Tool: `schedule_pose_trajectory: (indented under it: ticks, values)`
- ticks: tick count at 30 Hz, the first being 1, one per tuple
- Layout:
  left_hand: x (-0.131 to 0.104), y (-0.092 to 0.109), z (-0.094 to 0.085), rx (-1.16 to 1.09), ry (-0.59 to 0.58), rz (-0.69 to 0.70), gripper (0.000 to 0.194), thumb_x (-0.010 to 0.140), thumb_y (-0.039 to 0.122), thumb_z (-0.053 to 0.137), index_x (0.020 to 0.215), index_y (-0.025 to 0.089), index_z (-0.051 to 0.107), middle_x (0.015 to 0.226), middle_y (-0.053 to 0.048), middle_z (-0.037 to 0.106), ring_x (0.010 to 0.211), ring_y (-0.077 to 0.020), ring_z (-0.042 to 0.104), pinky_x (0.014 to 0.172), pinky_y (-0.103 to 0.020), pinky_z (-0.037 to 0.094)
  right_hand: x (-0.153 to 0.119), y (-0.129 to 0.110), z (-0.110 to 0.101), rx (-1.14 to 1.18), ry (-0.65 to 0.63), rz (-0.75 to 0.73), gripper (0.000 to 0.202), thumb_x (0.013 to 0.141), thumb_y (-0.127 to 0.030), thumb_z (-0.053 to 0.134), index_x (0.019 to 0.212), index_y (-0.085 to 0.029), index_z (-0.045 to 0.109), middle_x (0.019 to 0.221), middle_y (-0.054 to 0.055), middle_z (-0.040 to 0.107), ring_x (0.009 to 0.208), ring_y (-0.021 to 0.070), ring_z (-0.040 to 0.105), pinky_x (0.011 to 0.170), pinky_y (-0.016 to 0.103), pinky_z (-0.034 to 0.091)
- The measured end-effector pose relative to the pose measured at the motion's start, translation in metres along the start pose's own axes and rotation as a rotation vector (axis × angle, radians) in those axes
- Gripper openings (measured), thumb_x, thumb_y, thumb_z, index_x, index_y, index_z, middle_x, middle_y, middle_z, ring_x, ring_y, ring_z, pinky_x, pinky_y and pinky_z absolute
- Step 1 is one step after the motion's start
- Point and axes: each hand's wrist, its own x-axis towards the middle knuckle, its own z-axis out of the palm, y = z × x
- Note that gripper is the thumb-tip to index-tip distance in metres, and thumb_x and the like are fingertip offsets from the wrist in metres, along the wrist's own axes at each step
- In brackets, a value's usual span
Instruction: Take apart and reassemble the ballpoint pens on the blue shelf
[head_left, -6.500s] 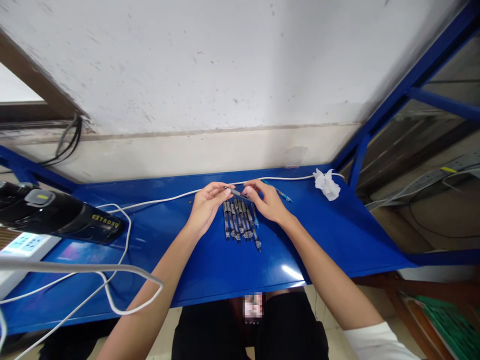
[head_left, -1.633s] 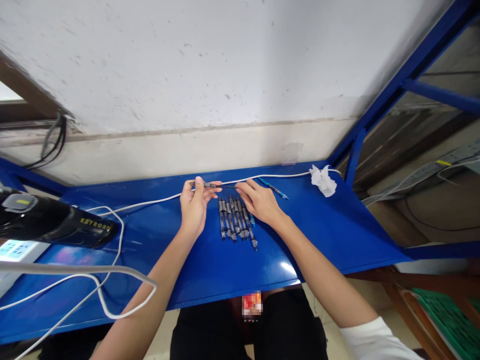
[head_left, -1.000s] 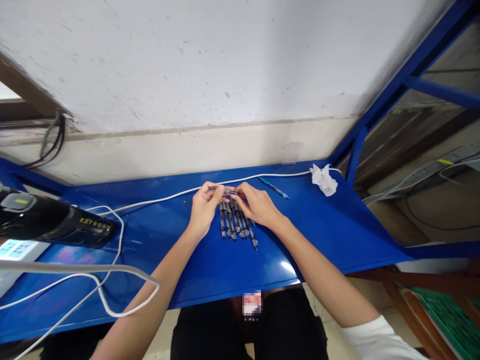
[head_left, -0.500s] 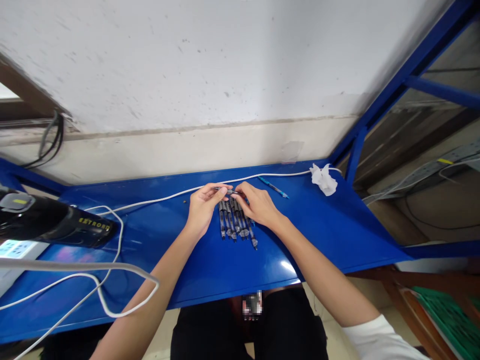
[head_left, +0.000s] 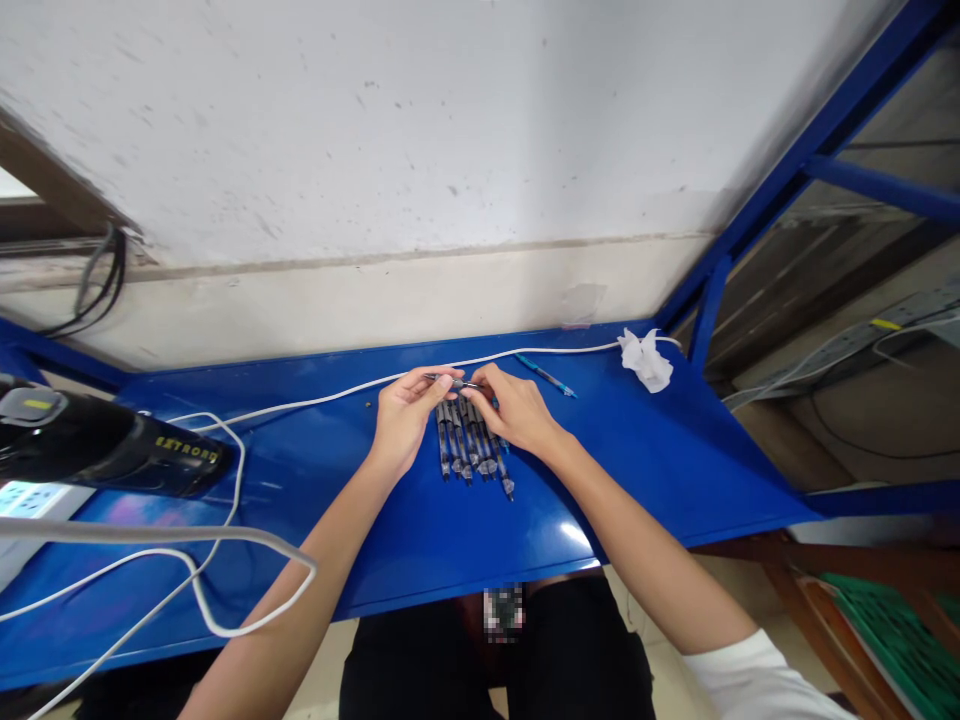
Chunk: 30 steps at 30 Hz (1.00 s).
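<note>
Between my two hands a dark pen [head_left: 459,384] lies roughly level above the blue tabletop. My left hand [head_left: 405,412] pinches its left part between thumb and fingers. The fingertips of my right hand [head_left: 516,405] close on its right end, hiding that tip. Just below, several black pens with clear parts [head_left: 466,440] lie side by side in a row, their tips toward me. The rightmost one slants away from the others. A blue pen [head_left: 546,375] rests on the table beyond my right hand.
A black bottle [head_left: 112,440] stands at the left beside a white power strip [head_left: 34,500]. White cable [head_left: 330,395] runs along the table's back and loops over its left side. Crumpled white tissue [head_left: 646,360] sits at the back right. A blue frame [head_left: 709,310] bounds the right side.
</note>
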Motion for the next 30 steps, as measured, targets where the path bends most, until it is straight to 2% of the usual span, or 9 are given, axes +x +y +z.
schedule_pose_trajectory:
  ticks: [4,9,14,19,23,27,30]
  values:
    - [0.0002,-0.0005,-0.0007,0.007,0.001,-0.002,0.024,0.087,0.038,0.094,0.104,0.022,0.088,0.115,-0.01,0.085,0.096,-0.0211,0.079,0.092,-0.036,0.065,0.0001,0.0003,0.0002,-0.028,-0.002,-0.043,0.03,0.122,-0.041,0.04,0.117,-0.024,0.065,0.109,0.007,0.079,0.093,0.0207,0.073,0.075,0.029,0.043]
    - [0.0002,0.0,-0.0005,0.001,-0.013,-0.003,0.024,0.088,0.037,0.093,0.106,0.022,0.088,0.116,-0.011,0.085,0.098,-0.0213,0.078,0.093,-0.035,0.064,-0.0002,0.0011,0.0007,-0.014,-0.006,-0.018,0.024,0.119,-0.042,0.051,0.122,-0.023,0.064,0.108,0.006,0.079,0.087,0.0195,0.071,0.072,0.029,0.041]
    - [0.0003,0.0009,-0.0001,-0.022,-0.027,0.0,0.023,0.088,0.034,0.094,0.106,0.021,0.088,0.116,-0.01,0.085,0.102,-0.0201,0.077,0.094,-0.031,0.062,0.0001,0.0006,0.0009,-0.033,0.003,-0.061,0.034,0.122,-0.038,0.041,0.111,-0.023,0.068,0.105,0.007,0.077,0.091,0.019,0.07,0.074,0.029,0.042]
    - [0.0007,-0.0001,-0.0005,-0.044,-0.034,0.004,0.023,0.089,0.034,0.093,0.106,0.021,0.088,0.116,-0.01,0.085,0.103,-0.02,0.076,0.095,-0.031,0.061,0.0,-0.0006,0.0009,0.025,0.031,-0.019,0.027,0.119,-0.044,0.051,0.122,-0.023,0.067,0.109,0.006,0.078,0.089,0.0194,0.072,0.073,0.029,0.043]
    - [0.0003,-0.0005,-0.0005,-0.028,-0.048,0.005,0.022,0.089,0.034,0.093,0.106,0.021,0.088,0.116,-0.011,0.085,0.103,-0.0203,0.076,0.096,-0.031,0.061,0.001,-0.0007,0.0002,0.011,0.044,-0.047,0.035,0.122,-0.039,0.041,0.108,-0.022,0.069,0.103,0.007,0.078,0.089,0.0194,0.071,0.073,0.03,0.041]
    - [-0.0001,-0.0021,-0.0008,-0.028,-0.055,0.009,0.022,0.09,0.034,0.092,0.107,0.021,0.088,0.117,-0.01,0.085,0.103,-0.0211,0.077,0.097,-0.033,0.061,0.0017,-0.0008,-0.0003,0.05,0.047,-0.027,0.027,0.119,-0.043,0.051,0.118,-0.022,0.069,0.108,0.006,0.079,0.089,0.0191,0.071,0.074,0.029,0.042]
    - [0.0001,-0.0037,-0.0012,-0.026,-0.057,0.008,0.022,0.09,0.034,0.092,0.107,0.021,0.088,0.117,-0.01,0.085,0.103,-0.0207,0.076,0.096,-0.032,0.061,0.0018,-0.0015,-0.0006,0.027,0.04,-0.047,0.033,0.12,-0.04,0.046,0.109,-0.022,0.07,0.102,0.006,0.078,0.087,0.0188,0.07,0.074,0.029,0.042]
